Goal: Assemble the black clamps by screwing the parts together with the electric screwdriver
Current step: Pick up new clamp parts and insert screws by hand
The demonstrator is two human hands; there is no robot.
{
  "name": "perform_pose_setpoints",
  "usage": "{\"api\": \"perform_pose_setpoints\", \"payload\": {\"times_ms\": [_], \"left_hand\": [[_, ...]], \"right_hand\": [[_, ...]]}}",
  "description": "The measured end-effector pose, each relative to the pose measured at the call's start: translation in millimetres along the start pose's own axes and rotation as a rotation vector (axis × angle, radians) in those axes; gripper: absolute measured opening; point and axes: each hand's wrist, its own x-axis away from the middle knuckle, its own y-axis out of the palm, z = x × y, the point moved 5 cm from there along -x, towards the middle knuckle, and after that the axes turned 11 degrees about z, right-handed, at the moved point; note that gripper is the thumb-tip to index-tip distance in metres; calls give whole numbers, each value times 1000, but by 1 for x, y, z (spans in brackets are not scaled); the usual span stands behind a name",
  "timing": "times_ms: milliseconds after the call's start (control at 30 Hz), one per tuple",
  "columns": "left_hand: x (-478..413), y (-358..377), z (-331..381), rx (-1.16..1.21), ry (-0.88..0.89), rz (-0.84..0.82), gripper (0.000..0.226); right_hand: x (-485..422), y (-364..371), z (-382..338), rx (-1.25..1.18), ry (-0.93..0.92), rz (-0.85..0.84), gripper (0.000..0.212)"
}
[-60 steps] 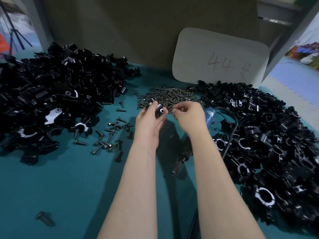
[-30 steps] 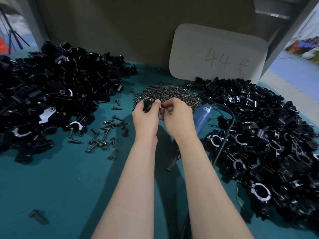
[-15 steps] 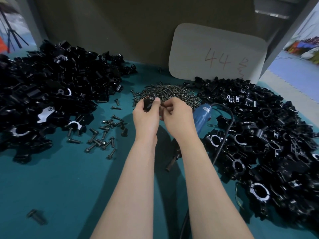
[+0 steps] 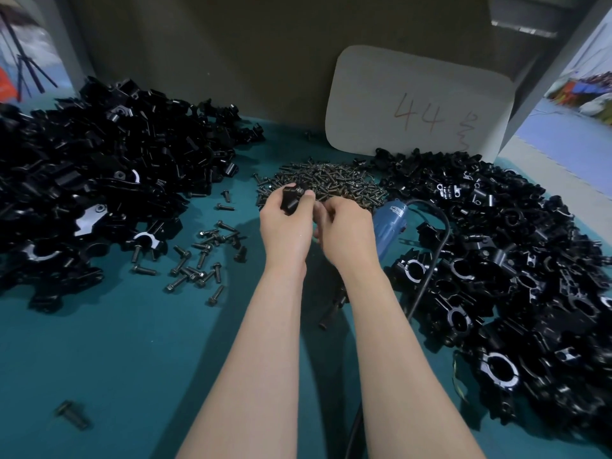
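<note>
Clamp part [image 4: 291, 199] in left hand [image 4: 284, 228]

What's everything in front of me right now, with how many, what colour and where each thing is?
left pile of clamp parts: one heap, black, on the left
right pile of clamp parts: one heap, black, on the right
screw heap: one, dark metal, centre back between the piles
loose bolts: many, dark, scattered by the left pile's near edge
lone bolt: one, dark, front left
electric screwdriver: one, blue, lying at the right pile's inner edge
cord: one, black, along the right pile
board: one, white, marked 44, leaning at the back
table: one, teal, under everything
clamp part: one, black, held before the screw heap
left hand: one, grips the clamp part
right hand: one, fingers curled beside the part, contents hidden
</note>
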Motion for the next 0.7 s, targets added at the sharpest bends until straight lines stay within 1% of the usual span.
{"api": "perform_pose_setpoints", "payload": {"times_ms": [100,267,333,467,633,700], "left_hand": [[1,1,4,-4,22,-24,5],[2,2,6,-3,27,-60,12],[2,1,5,-10,13,-64,13],[1,0,3,-1,-37,-49,11],[-1,-4,0,45,-107,-29,8],[-1,-4,0,45,-109,-32,8]], "right_hand": [[-2,-5,-1,-38,8,-13,41],[-4,-10,-2,-74,44,-60,39],[-4,-10,-1,-89,57,-62,35],[-5,-10,-1,-101,28,-43,12],[-4,-9,1,-185,32,-82,6],[-4,-10,1,-184,22,-78,7]]}}
